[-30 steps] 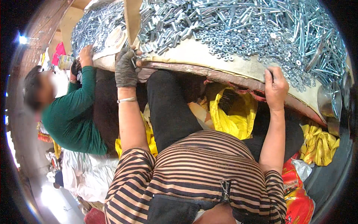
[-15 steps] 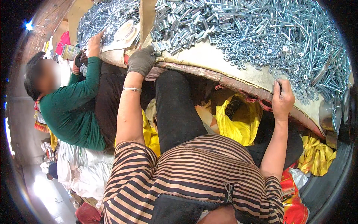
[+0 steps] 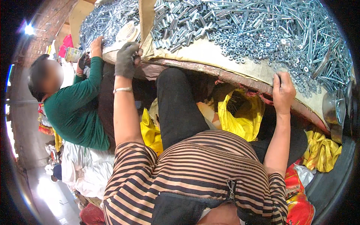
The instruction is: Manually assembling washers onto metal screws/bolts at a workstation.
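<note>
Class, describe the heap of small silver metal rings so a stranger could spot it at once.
Find the long worktop lined with pale sheeting. Near its front edge, beyond and left of the bare right hand, lies the heap of small silver metal rings. Its pieces are squat with round holes, unlike the longer silver tubes to its left and thin silver rods to its right.

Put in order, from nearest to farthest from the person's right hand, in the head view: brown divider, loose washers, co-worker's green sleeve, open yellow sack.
From the right hand:
1. Loose washers, just right of it
2. Open yellow sack, lower left
3. Brown divider, upper left
4. Green sleeve, far left
</note>
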